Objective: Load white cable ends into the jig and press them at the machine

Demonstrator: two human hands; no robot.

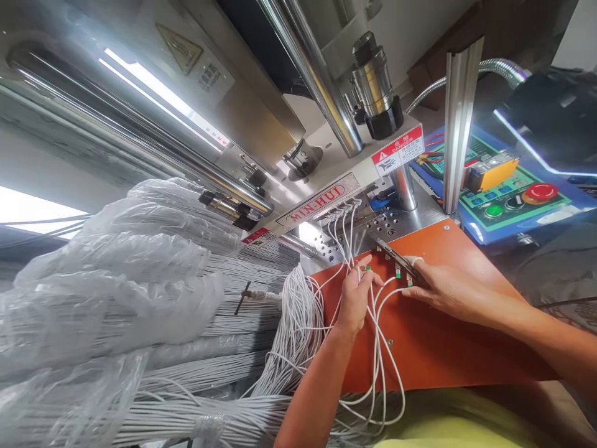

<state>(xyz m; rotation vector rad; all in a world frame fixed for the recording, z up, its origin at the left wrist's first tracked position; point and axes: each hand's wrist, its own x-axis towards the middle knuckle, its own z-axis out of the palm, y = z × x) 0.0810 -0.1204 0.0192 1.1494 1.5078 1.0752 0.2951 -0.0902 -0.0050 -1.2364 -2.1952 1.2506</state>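
Near the middle of the orange board [443, 336], my left hand [355, 295] is closed on a white cable with a small green end piece [368, 268] at the fingertips. To its right, my right hand [431, 283] grips a dark metal strip [396, 256] that slants up toward the machine's metal plate. Small green-and-metal cable ends [398, 273] sit along the strip's lower edge, beside my right fingers. White cables [385, 348] hang in loops over the board below both hands. More white cables [344, 233] run down from under the press, just beyond my left hand.
The press crossbar [326, 198] spans above the hands between steel rods. A blue control panel [522, 199] with a red button stands at the right. Large cable bundles [242, 373], some in clear plastic [112, 292], fill the left.
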